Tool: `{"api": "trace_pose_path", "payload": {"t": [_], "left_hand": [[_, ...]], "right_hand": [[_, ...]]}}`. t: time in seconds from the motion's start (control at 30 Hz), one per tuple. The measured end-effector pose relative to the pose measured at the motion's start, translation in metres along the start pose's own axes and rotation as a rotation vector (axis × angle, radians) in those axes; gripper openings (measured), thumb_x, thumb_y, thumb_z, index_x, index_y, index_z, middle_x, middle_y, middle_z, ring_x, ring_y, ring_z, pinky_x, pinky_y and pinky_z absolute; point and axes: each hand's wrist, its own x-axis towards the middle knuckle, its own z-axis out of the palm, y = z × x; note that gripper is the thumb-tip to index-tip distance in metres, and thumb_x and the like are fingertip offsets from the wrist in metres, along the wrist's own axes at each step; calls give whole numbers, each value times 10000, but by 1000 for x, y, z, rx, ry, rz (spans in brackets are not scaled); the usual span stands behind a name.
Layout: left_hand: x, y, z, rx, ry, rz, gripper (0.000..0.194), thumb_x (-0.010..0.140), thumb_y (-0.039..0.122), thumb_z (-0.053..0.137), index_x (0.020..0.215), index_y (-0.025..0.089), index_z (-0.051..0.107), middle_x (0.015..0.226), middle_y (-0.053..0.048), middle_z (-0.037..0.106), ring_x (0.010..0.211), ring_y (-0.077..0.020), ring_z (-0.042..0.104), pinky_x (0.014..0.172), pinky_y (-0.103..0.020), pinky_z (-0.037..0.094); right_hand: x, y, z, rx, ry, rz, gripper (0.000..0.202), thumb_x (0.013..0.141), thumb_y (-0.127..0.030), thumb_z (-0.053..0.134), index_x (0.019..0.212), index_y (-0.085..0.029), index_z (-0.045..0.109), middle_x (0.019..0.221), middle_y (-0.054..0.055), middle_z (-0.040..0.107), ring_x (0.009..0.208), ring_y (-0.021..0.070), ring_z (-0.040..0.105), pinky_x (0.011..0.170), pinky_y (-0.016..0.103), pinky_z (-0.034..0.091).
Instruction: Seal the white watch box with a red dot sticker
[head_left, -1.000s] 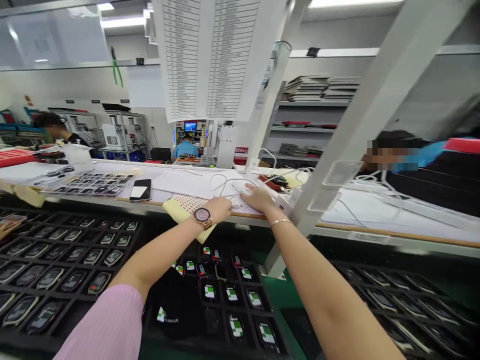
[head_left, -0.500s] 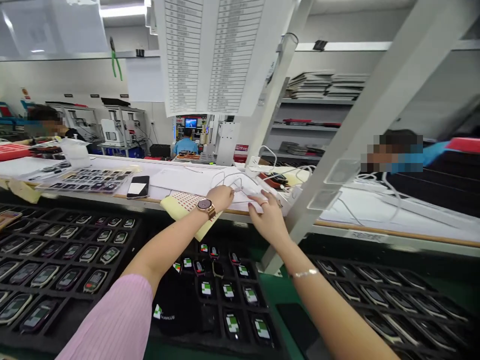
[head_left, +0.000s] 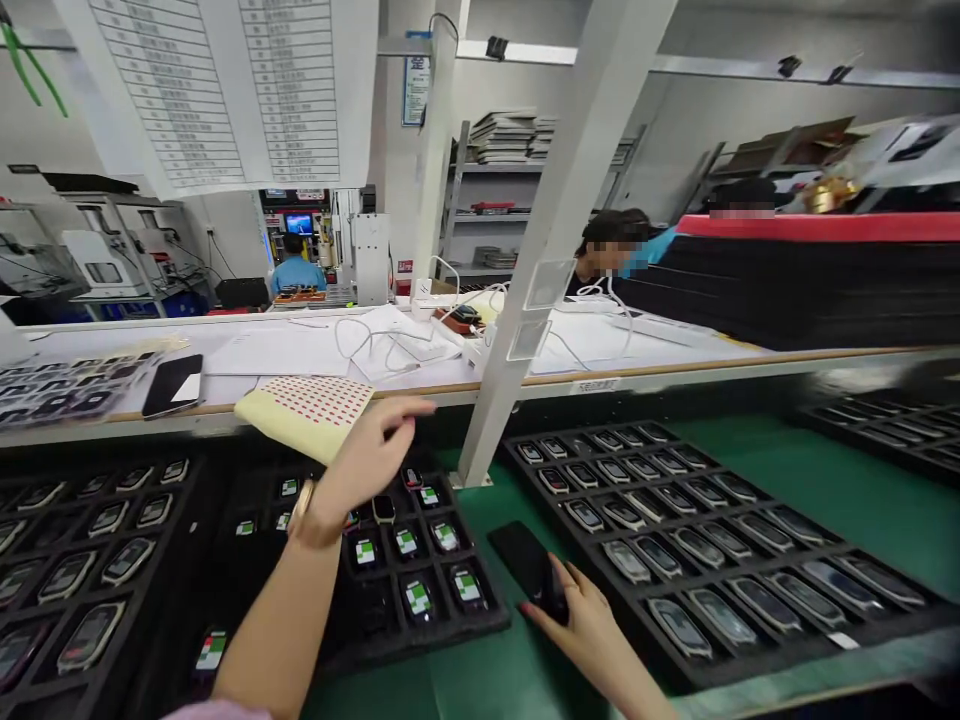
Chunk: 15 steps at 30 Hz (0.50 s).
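Right hand (head_left: 581, 625) rests on the green mat (head_left: 787, 480) at the 6 o'clock edge of the view; its fingertips close around the near end of a black phone (head_left: 525, 565), a flat, glossy slab with rounded corners; the phone lies face up on the mat, long axis running from 5 o'clock up to 11 o'clock, far end pointing toward the white post (head_left: 540, 260).

Left hand (head_left: 371, 455) hangs above the centre tray (head_left: 420, 560), fingers loosely spread and pointing to 3 o'clock, holding nothing; a round watch (head_left: 301, 505) sits at the wrist.

Centre tray is black moulded plastic, gridded; its pockets hold small rectangular watch bodies (head_left: 417, 598) with green-and-white stickers; just beyond the left hand, at 11 o'clock, a yellow sheet (head_left: 300, 415) of red dots overhangs the bench edge (head_left: 675, 370).

Phone lies in a narrow strip of bare mat between the centre tray and the right tray (head_left: 675, 540), close to both tray edges; open mat widens at 3 o'clock; the post foot stands just past the phone's far end.
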Motion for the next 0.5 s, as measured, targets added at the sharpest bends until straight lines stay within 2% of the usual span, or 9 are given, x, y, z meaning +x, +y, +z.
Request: {"api": "trace_pose_path", "payload": {"t": [0.1,0.17,0.23,0.3,0.4,0.43,0.5], "left_hand": [[-52,-6,27,-306,-108,-167,285,940,269,457,1098,264,694,1179,13,667,1111,-129,603,1024,-240,461],[-80,-18,44,-438,-190,-301,281,935,283,465,1068,236,708,1122,-13,688,1055,-145,631,979,-258,496],[-103,-30,57,-534,-217,-419,287,927,276,466,1041,195,717,1088,-44,701,1030,-159,646,962,-275,510],[-123,-42,64,-589,-196,-499,291,917,283,475,1021,163,719,1056,-69,709,1001,-169,656,948,-290,517],[-152,-51,65,-620,-119,-570,283,888,265,488,978,138,724,993,-85,718,934,-171,663,903,-298,525],[-162,-53,64,-630,-89,-597,280,871,240,484,962,132,726,974,-87,719,911,-169,664,886,-298,526],[-182,-56,64,-646,-38,-652,295,825,183,466,933,126,735,931,-88,722,864,-162,664,849,-296,526]], "right_hand": [[-20,5,9,-111,44,-18,795,829,-625,407,1327,-17,523,1285,242,527,1196,406,491,955,515,473],[-20,-5,4,-191,46,-8,719,845,-567,418,1322,-42,537,1204,216,567,1097,402,532,882,514,494],[-15,-15,-1,-256,25,28,713,825,-552,435,1302,-37,563,1125,211,575,1012,404,551,814,509,504],[-7,-20,-4,-258,-5,60,779,790,-581,443,1292,2,567,1082,220,561,978,402,560,821,502,503],[4,-16,-5,-134,-59,92,940,685,-672,485,1249,75,567,1013,246,552,981,396,587,880,466,514],[8,-14,-7,-81,-78,94,961,649,-695,504,1223,71,583,970,246,558,967,393,604,863,455,529],[17,-12,-12,-12,-67,77,855,651,-716,499,1166,-50,648,852,202,578,880,401,636,754,488,552]]}}
